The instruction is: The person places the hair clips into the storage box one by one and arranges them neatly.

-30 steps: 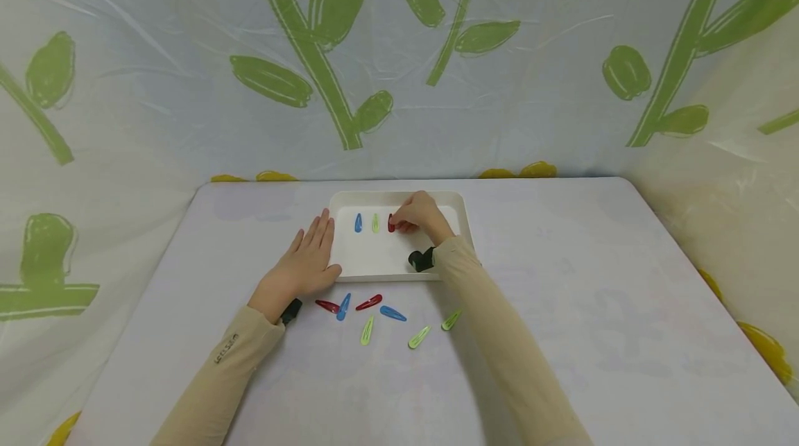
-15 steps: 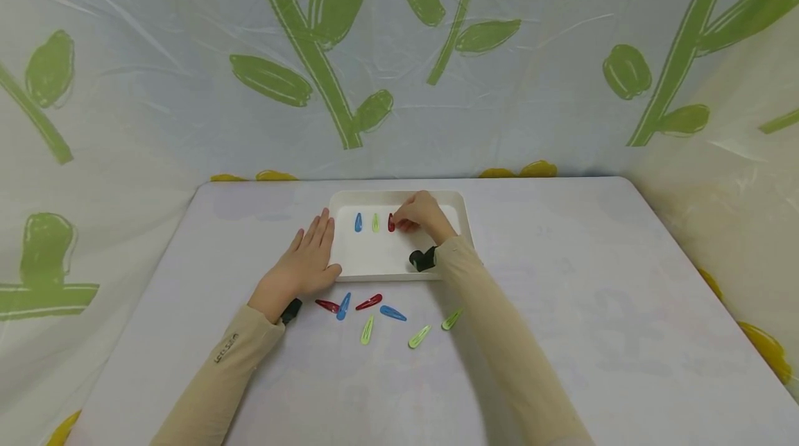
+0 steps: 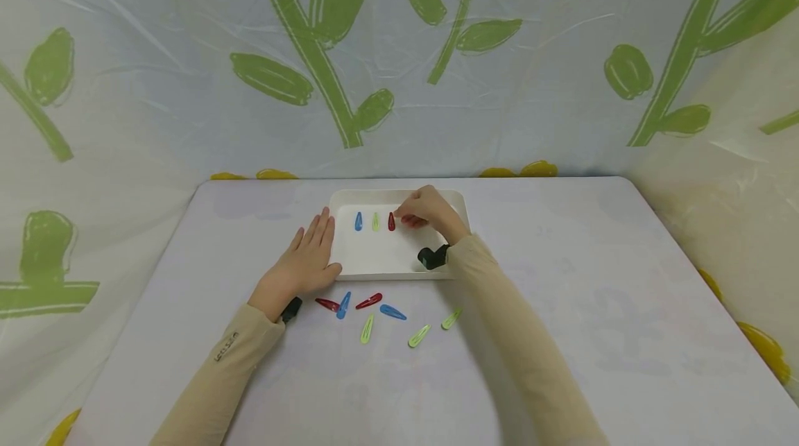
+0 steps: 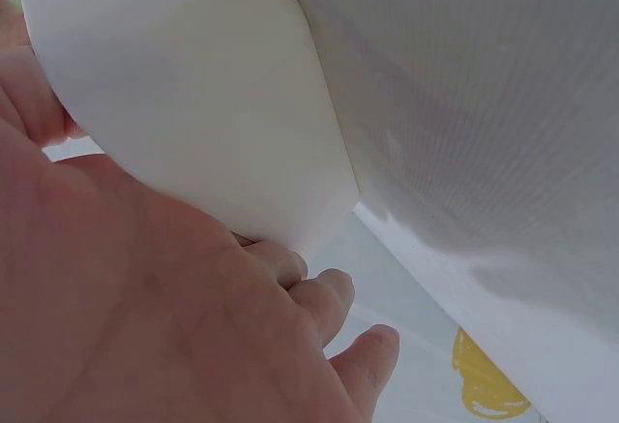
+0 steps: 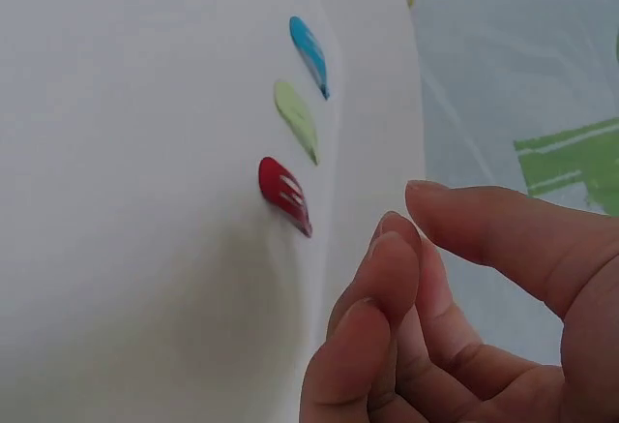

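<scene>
In the head view a white tray (image 3: 374, 255) holds a row of snap hair clips: a blue clip (image 3: 358, 221), a light green clip (image 3: 376, 221) and a red clip (image 3: 391, 221). My right hand (image 3: 429, 211) hovers over the tray just right of the red clip. The right wrist view shows its thumb and fingertips slightly apart, nothing between them, and the red clip (image 5: 283, 196) lying free. My left hand (image 3: 304, 260) lies with fingers straight along the tray's left side. In the left wrist view its fingers (image 4: 324, 302) touch the tray wall (image 4: 213, 104).
Several loose clips lie on the table in front of the tray: a red clip (image 3: 369, 302), a blue clip (image 3: 392, 312), a green clip (image 3: 419, 336) and others. One blue clip (image 3: 343, 306) overlaps a red one (image 3: 327, 305). A flower-printed sheet (image 3: 530, 106) hangs behind the table.
My right hand has let go of the red clip and drawn slightly right and up from it. The red clip stays in the row. My left hand has not moved.
</scene>
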`<state>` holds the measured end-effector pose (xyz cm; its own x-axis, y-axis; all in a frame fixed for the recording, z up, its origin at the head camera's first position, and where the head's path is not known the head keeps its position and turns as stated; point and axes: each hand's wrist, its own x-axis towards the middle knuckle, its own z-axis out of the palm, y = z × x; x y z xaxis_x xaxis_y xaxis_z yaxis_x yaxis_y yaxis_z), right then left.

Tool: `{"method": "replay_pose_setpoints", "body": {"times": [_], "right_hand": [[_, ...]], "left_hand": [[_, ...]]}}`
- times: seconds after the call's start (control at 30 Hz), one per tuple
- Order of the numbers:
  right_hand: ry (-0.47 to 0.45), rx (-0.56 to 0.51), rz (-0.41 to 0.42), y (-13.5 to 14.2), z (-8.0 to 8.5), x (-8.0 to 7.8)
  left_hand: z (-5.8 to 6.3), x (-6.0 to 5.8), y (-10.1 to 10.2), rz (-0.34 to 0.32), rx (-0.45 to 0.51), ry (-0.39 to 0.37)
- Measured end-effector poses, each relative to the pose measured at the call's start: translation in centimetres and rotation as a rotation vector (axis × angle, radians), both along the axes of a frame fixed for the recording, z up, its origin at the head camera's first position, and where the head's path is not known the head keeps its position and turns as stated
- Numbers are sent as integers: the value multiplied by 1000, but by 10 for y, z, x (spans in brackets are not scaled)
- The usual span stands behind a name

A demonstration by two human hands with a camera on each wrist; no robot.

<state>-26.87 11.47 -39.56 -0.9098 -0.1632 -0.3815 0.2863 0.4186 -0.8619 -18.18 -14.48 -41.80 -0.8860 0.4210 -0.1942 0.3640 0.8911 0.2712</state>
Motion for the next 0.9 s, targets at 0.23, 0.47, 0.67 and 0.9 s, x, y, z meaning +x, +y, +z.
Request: {"method": "replay_pose_setpoints", "body": {"times": [0.23,0.47,0.67,0.9], "right_hand": [[102,66,71,-5,16,14],[184,94,119,-11,27,30],[231,96,151,-13,36,44],[305,129,181,-12,46,65]], "left_hand": [[-1,-1,0,-3,-2,-4],[0,-1,1,2,-4,-4],[1,0,1,5,-6,-3],[1,1,2,7,-3,0]]}}
